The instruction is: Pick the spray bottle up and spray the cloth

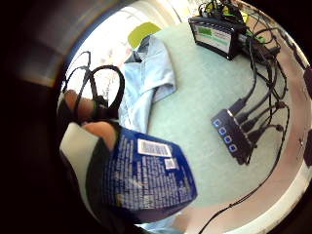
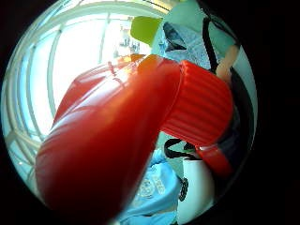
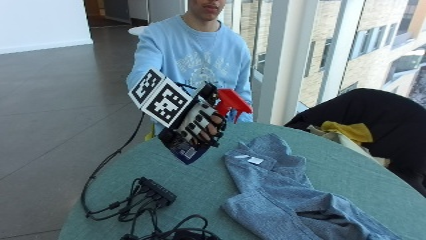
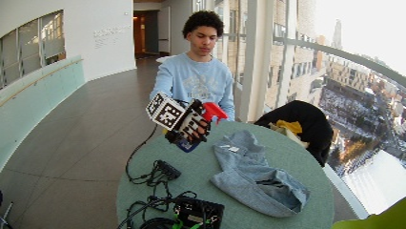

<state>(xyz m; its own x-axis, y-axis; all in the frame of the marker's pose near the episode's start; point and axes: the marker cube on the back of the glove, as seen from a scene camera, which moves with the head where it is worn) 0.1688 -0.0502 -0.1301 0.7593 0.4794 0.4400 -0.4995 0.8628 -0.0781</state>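
A person's gloved right hand [image 3: 200, 125] grips a spray bottle [image 3: 193, 145] with a dark blue label and a red trigger head [image 3: 231, 102], holding it in the air above the near-left part of the round green table [image 3: 200, 190]. The red head [image 2: 122, 140] fills the thumb side palm view, and the blue label [image 1: 146, 180] sits close in the little finger side view. A light blue cloth, a shirt [image 3: 293, 195], lies crumpled on the table to the right of the hand, with the nozzle facing that way. The shirt [image 4: 254, 176] spreads toward the table's front in the wide view.
A black USB hub [image 3: 156, 189] with cables lies on the table's left side. A black box with a green screen [image 4: 200, 212] stands at the front edge. A chair with a black jacket and yellow cloth [image 3: 359, 125] stands at the far right, beside the window.
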